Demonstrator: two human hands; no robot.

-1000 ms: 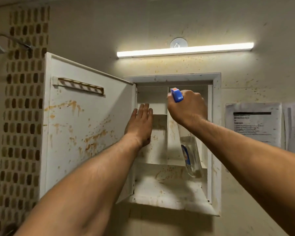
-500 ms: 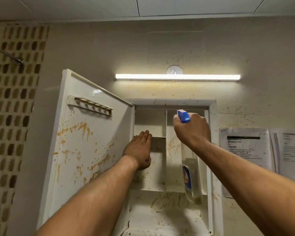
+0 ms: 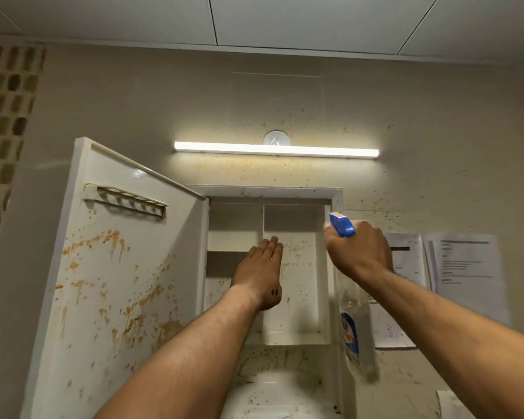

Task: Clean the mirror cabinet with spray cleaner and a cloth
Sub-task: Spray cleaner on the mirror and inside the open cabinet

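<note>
Your right hand [image 3: 359, 252] has shifted to the right since the earlier frames. It now sits in front of the cabinet's right frame edge instead of the right compartment. Your view has also tilted upward, bringing more of the white panelled ceiling [image 3: 315, 19] into sight.

That hand is clenched around the neck of the clear plastic spray bottle with a blue trigger head [image 3: 356, 328]. The bottle's long axis runs nearly vertical. Its body hangs below your fist, with the blurred base leaning slightly right. The blue nozzle [image 3: 341, 225] sticks out above your knuckles and points up and to the left, toward the cabinet interior.

Your left hand [image 3: 262, 273] is released and flat, with the fingers straight, held together and pointing upward. It lies over the vertical divider inside the white recessed wall cabinet [image 3: 266, 192]; you cannot tell whether the palm actually presses on it.

The cabinet's white door [image 3: 118, 282] stands swung open to the left. Its inner face is streaked with orange-brown stains, and a slotted holder rail [image 3: 124, 202] sits near its top. Similar specks cover the shelves and the beige wall.

A lit white strip light [image 3: 276, 152] glows above the cabinet. Printed paper sheets [image 3: 463, 267] are stuck to the wall on the right, partly behind your right hand. A column of brown mosaic tiles [image 3: 3, 116] runs down the far left.
</note>
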